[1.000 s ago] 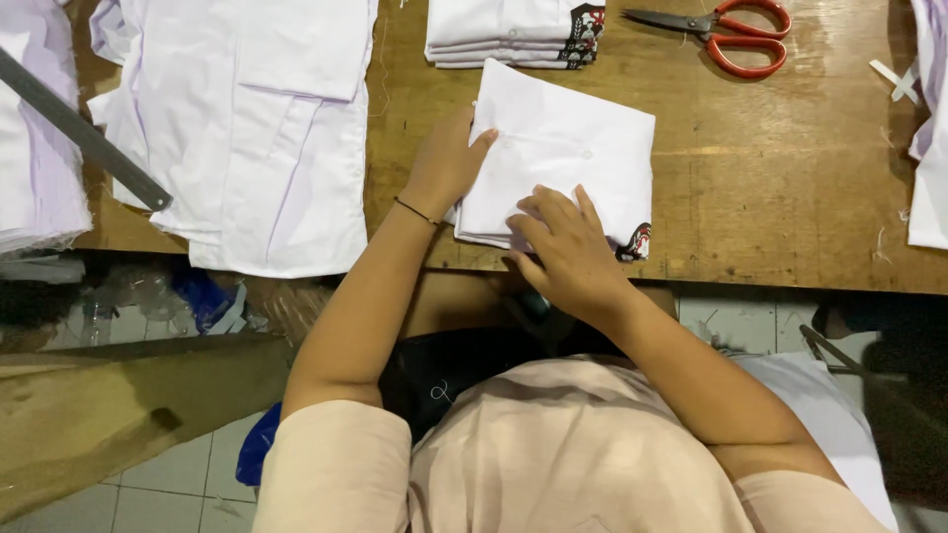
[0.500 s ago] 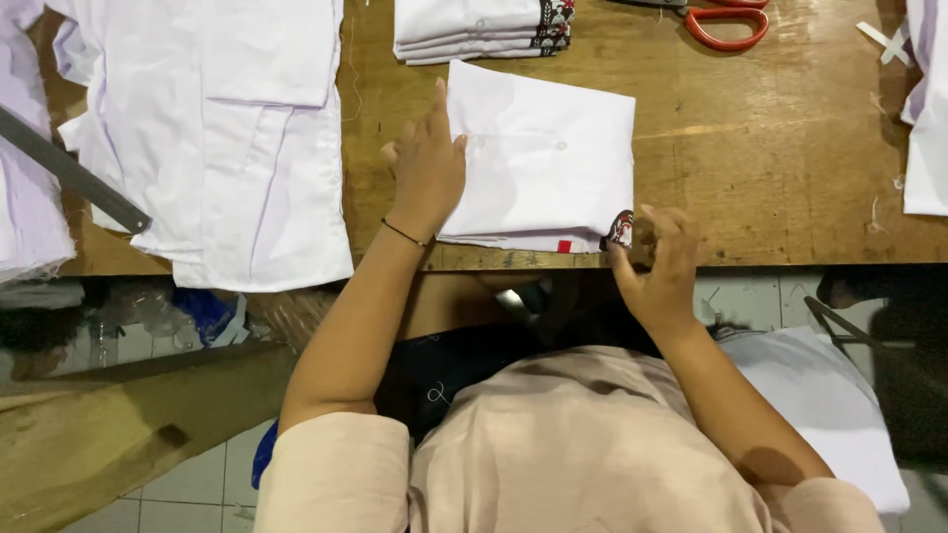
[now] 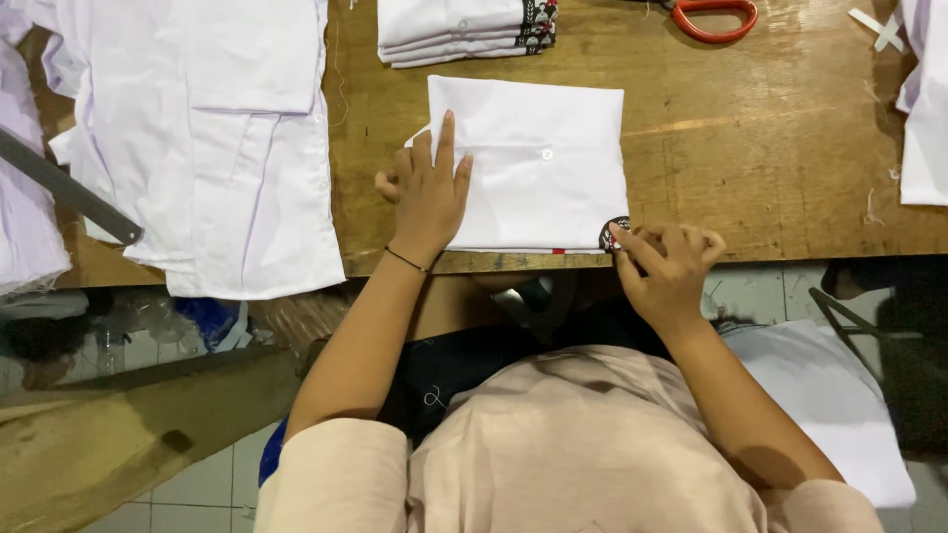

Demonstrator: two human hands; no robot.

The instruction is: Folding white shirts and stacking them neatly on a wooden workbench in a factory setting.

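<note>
Left hand [image 3: 427,197] fingers spread flat, pinning folded white cotton shirt [image 3: 553,168]; right hand [image 3: 667,262] fingers pinching round patterned sleeve patch [image 3: 612,235]. Best keep fold pinned while tugging edge square.

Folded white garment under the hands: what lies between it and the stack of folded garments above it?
Only a narrow strip of bare wooden table separates the folded white garment from the stack, in the head view.

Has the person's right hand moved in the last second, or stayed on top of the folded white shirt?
Yes. The right hand slid off the folded white shirt toward the near edge of the wooden table, now pinching the shirt's patterned corner.
</note>
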